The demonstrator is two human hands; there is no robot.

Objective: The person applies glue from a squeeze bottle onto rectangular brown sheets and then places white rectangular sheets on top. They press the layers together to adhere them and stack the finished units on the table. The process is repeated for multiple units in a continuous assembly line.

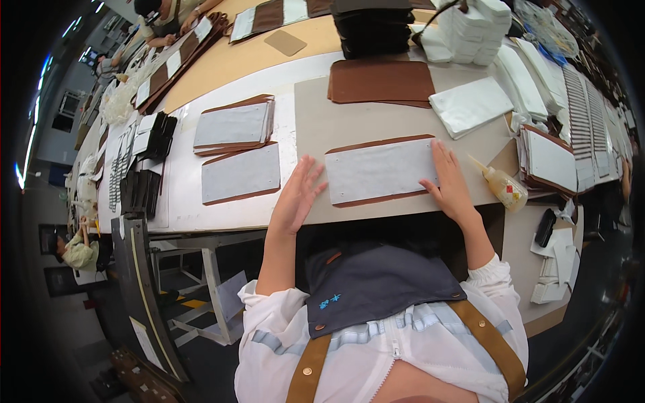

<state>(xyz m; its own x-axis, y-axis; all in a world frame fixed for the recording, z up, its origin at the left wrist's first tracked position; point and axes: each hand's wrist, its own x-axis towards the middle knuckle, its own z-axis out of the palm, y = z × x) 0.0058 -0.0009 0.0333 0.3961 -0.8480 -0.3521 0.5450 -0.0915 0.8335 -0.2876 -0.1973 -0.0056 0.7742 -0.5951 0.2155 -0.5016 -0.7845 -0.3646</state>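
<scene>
Flat on the table before me lies a brown leather panel [376,201] with a pale grey lining sheet [383,169] on top; a thin brown border shows along its long edges. My right hand [449,176] rests on the sheet's right end, fingers stretched out and thumb on the grey surface. Beside the left end is my left hand [297,195], its fingers extended and apart, holding nothing. Further left, a similar lined panel [240,173] lies just nearer than a stack of lined panels [233,125]. Right of my right hand, a glue bottle [505,189] with a pointed nozzle lies tilted.
Brown leather panels [381,82] are stacked beyond the work, with white sheets [470,106] to their right. Tall dark [373,30] and white piles [474,30] stand farther back. More lined panels [549,160] sit at right, black folded pieces [141,191] at left. Another person [168,23] works at far left.
</scene>
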